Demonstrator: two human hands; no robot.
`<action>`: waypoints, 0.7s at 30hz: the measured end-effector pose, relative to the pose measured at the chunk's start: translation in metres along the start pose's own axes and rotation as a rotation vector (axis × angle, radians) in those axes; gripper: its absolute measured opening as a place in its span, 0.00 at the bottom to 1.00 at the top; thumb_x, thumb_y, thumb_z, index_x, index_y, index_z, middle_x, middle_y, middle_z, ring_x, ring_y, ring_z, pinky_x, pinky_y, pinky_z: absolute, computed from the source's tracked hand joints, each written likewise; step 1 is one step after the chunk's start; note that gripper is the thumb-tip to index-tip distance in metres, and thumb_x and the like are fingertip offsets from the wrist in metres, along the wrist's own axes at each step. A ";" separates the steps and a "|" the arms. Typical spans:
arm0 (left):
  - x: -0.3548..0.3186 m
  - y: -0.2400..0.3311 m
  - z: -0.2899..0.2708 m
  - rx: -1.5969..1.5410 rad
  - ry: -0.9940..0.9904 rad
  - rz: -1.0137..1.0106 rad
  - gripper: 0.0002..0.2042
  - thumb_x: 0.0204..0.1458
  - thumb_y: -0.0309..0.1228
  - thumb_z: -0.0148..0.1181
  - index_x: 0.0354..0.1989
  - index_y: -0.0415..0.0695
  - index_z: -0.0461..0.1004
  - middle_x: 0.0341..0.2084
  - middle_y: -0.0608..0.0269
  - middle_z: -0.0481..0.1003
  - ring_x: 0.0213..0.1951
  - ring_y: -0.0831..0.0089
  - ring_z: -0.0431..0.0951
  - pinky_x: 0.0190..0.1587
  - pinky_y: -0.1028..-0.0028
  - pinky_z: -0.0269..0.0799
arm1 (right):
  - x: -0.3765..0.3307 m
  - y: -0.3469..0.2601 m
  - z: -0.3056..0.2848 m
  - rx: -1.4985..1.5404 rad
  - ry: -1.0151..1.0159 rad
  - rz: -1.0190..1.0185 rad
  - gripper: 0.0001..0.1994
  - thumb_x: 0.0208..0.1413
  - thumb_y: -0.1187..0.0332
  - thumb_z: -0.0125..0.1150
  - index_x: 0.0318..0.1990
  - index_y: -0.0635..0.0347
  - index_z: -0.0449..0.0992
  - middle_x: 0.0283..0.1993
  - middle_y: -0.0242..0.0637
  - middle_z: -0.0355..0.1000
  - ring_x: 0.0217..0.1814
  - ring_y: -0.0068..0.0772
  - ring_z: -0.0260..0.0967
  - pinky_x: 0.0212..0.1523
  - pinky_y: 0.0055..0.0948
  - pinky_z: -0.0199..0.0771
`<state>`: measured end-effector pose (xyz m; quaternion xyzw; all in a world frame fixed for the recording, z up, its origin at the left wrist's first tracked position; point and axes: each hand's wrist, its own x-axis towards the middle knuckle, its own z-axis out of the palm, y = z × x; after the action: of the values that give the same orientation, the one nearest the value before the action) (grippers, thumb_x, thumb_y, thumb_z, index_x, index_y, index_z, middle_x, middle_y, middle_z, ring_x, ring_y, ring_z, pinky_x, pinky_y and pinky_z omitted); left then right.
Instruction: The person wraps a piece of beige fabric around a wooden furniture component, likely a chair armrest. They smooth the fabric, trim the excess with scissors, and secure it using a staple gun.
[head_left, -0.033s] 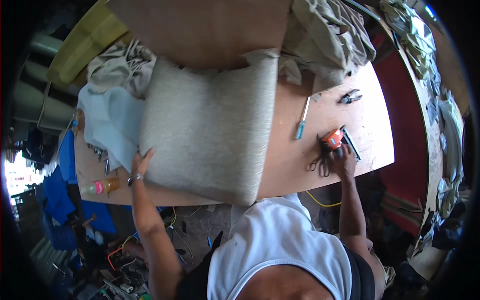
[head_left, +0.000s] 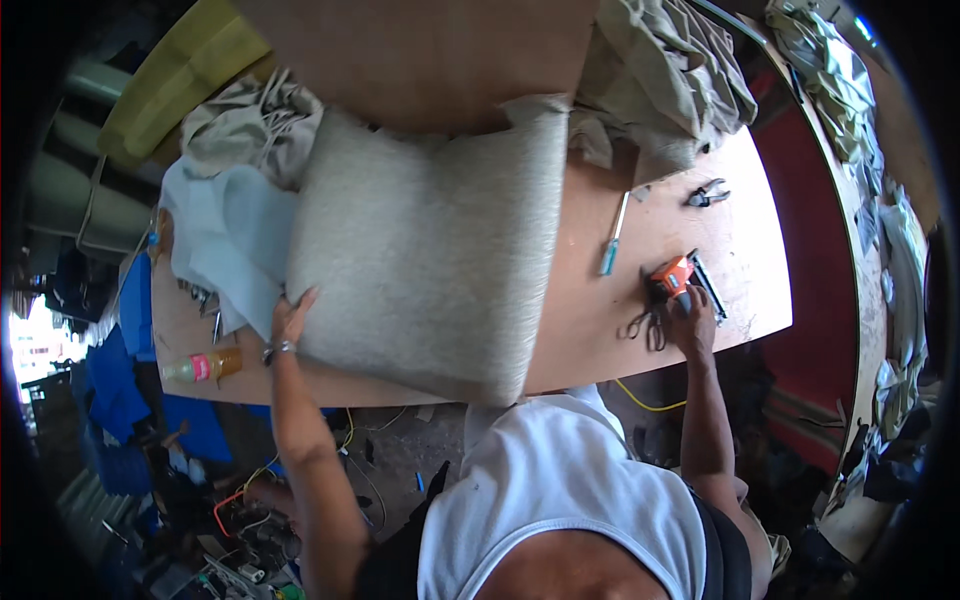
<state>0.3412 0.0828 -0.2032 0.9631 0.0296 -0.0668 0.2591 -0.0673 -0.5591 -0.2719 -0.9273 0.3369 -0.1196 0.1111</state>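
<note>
A grey-beige upholstered panel (head_left: 420,240) lies across the work table, its right side rounded over and its near edge by my body. At its near left edge, my left hand (head_left: 289,322) grips the border with the thumb on top; some fingers are hidden. My right hand (head_left: 692,322) is closed around the handle of an orange and black staple gun (head_left: 674,273), which rests on the tabletop. Dark-handled scissors (head_left: 654,332) lie just left of that hand. Farther off are a screwdriver (head_left: 609,258) with a teal handle and pliers (head_left: 707,193).
A plastic bottle (head_left: 203,367) with amber liquid lies near the table's left edge. Pale blue sheeting (head_left: 225,225) and bunched beige fabric (head_left: 250,130) sit left of the panel. More fabric (head_left: 670,85) is heaped at the far right. A brown board (head_left: 420,60) stands behind.
The whole view has shifted slightly, so the table and panel appear a little farther right. Both hands keep their places on the panel and the staple gun.
</note>
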 end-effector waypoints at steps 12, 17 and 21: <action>-0.219 0.019 0.098 0.054 0.270 -0.035 0.36 0.55 0.63 0.61 0.39 0.31 0.73 0.31 0.34 0.79 0.36 0.35 0.81 0.39 0.48 0.76 | -0.055 -0.140 -0.004 1.001 -0.543 0.320 0.35 0.67 0.55 0.61 0.75 0.57 0.54 0.62 0.50 0.70 0.56 0.41 0.76 0.28 0.35 0.87; -0.332 0.076 0.123 -0.248 0.075 -0.053 0.27 0.55 0.51 0.68 0.33 0.35 0.71 0.25 0.38 0.77 0.32 0.39 0.81 0.34 0.51 0.75 | 0.065 -0.099 0.010 0.648 -0.299 -0.148 0.34 0.64 0.59 0.66 0.71 0.67 0.62 0.68 0.51 0.68 0.74 0.46 0.61 0.73 0.41 0.59; -0.375 0.132 0.149 -0.666 -0.263 0.013 0.20 0.62 0.44 0.63 0.41 0.34 0.75 0.29 0.43 0.80 0.32 0.48 0.83 0.36 0.59 0.78 | 0.176 -0.107 0.040 0.608 -0.136 -0.496 0.40 0.60 0.58 0.70 0.74 0.65 0.57 0.72 0.53 0.64 0.76 0.49 0.60 0.73 0.41 0.59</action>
<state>-0.0342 -0.1146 -0.2115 0.8093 0.0098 -0.1753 0.5606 0.1401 -0.5885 -0.2531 -0.9111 0.0441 -0.1755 0.3703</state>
